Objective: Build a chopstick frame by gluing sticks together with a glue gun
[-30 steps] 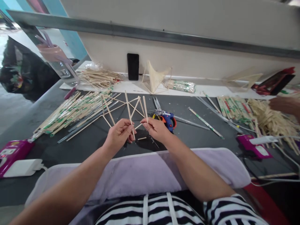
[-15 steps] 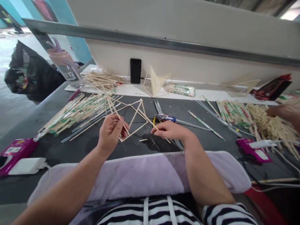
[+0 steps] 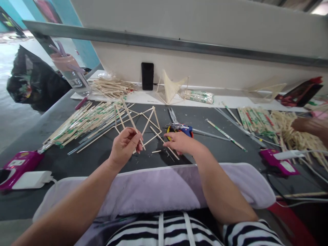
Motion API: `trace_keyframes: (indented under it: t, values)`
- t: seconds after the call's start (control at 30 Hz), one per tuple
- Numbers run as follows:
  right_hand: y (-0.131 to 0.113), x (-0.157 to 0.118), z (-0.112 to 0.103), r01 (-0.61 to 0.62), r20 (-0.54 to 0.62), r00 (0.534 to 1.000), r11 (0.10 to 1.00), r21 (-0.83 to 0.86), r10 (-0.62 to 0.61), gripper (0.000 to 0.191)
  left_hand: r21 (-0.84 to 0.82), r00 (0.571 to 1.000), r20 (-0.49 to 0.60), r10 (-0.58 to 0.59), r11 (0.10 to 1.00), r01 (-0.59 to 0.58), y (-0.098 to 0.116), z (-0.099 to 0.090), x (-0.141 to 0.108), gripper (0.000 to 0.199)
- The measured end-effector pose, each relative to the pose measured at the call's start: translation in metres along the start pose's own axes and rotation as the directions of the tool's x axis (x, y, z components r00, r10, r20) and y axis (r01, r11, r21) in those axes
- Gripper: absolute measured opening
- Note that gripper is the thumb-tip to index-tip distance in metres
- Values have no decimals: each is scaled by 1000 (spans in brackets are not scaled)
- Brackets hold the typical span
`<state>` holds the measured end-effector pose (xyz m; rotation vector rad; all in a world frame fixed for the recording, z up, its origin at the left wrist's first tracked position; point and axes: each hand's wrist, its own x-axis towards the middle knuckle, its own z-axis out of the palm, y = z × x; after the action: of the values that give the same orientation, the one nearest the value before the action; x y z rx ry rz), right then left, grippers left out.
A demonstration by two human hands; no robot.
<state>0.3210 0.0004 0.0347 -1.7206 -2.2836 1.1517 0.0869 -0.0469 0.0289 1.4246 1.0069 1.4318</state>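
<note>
My left hand [image 3: 126, 145] pinches a thin wooden stick [image 3: 130, 114], which slants up and to the left. Behind it on the dark table stands a frame of joined sticks [image 3: 149, 120]; its near corner is partly hidden by my fingers. To the right, my right hand [image 3: 179, 141] hovers palm down with its fingers apart, beside a loose stick [image 3: 165, 143] that lies slanted by the frame. Pliers [image 3: 173, 116] and a blue-handled tool [image 3: 186, 130] lie just beyond that hand. A short stick piece [image 3: 156, 151] rests between both hands.
Wrapped stick bundles [image 3: 79, 123] lie left, others [image 3: 256, 121] right. A finished stick model [image 3: 170, 89] and a black phone [image 3: 147, 76] stand at the back. Magenta devices [image 3: 23, 167] sit at both sides. Another person's hand [image 3: 310, 127] touches pale sticks at far right.
My right hand has let go of its stick, which now lies on the table further left. The stick in my left hand has moved slightly right and stands apart from the frame's near corner.
</note>
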Motion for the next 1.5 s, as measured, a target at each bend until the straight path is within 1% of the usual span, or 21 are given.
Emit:
trace_keyframes:
  t: [0.03,0.1,0.2,0.27,0.33,0.37,0.43,0.47,0.5,0.57,0.6,0.73,0.87,1.0,1.1,1.17,1.23,1.3,1.37,1.43,1.5]
  values:
    - [-2,3,5,32,-105,994,999,-40,-36,49,11,1000,5,-9,1000,9,1,1,0,13]
    - [-8,7,16,174,-259,945,979,-108,-197,37,28,1000,16,-27,999,26,3,1,1,14]
    - [-18,5,27,439,-290,841,890,-124,-456,24,8,996,68,-51,999,51,7,-4,5,16]
    - [-20,1,26,542,-290,783,833,-114,-550,23,-31,996,79,-51,998,53,11,-12,9,17]
    - [-14,-4,14,517,-400,753,846,-131,-523,24,-61,999,41,-28,998,31,15,-22,14,17]
    - [-6,-6,3,449,-486,746,883,-136,-455,25,-62,1000,17,-15,998,16,16,-27,17,17]
    - [14,-12,-24,209,-666,713,973,-93,-217,27,-57,1000,-10,15,998,-16,17,-34,20,16]
    - [26,-15,-37,63,-691,719,997,-48,-79,29,-53,1000,-9,24,998,-24,17,-36,21,16]
    - [38,-18,-48,-76,-652,757,997,-11,50,33,-47,1000,2,26,999,-26,17,-37,22,16]
    - [56,-20,-61,-294,-470,840,956,26,271,40,-36,999,35,22,999,-21,16,-34,20,16]
    - [62,-19,-63,-340,-393,862,940,19,320,44,-32,998,52,18,999,-17,15,-32,19,16]
    - [60,-8,-51,-341,-210,927,931,-133,310,49,-25,992,122,-11,1000,14,13,-24,13,17]
    - [49,-5,-44,-337,-150,937,927,-166,314,34,-2,986,157,-51,999,52,11,-21,10,14]
    - [52,-15,-54,-229,-189,958,971,-65,214,26,-4,990,129,-58,998,59,9,-21,12,14]
    - [54,-24,-62,-39,-297,949,976,215,104,28,-28,990,128,-66,997,70,8,-22,14,16]
    - [51,-28,-62,135,-385,922,906,402,34,35,-48,990,118,-73,996,79,9,-23,14,16]
    - [43,-31,-59,268,-418,908,808,524,-29,37,-65,992,97,-85,994,91,10,-23,14,15]
    - [28,-35,-53,327,-396,914,734,595,-86,35,-84,992,80,-99,991,105,10,-24,15,16]
    - [7,-40,-48,374,-395,908,694,615,-139,35,-106,992,70,-109,988,116,11,-24,16,17]
    - [-15,-46,-43,447,-473,865,682,579,-166,37,-142,992,66,-103,984,112,11,-26,17,17]
    - [-36,-51,-37,526,-588,792,674,518,-167,41,-186,995,53,-83,978,92,12,-28,18,18]
